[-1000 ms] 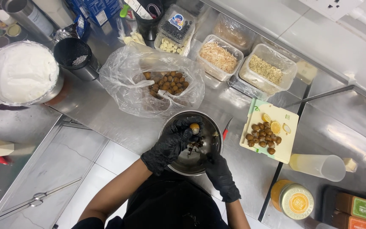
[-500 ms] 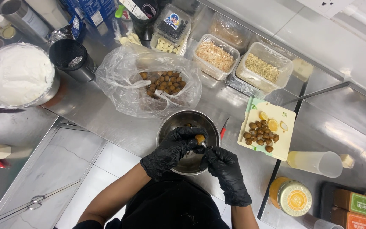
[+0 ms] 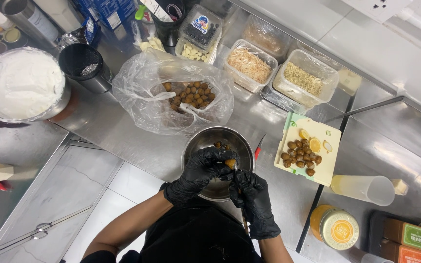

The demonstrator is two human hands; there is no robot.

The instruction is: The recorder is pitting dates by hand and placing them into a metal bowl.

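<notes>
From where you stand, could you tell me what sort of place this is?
Most likely a commercial kitchen's prep station: a stainless steel counter, clear tubs of ingredients, and black-gloved hands, left hand and right hand, holding a small brown fruit over a metal bowl.

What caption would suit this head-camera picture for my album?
Two black-gloved hands, left hand and right hand, hold a small brown fruit over a steel bowl.

Worktop brushed steel, dull sheen. Bowl polished metal, shiny. Both hands, left and right, in glossy black rubbery gloves. Bag thin crinkled clear plastic. Board matt pale plastic. Tubs clear plastic.
</notes>
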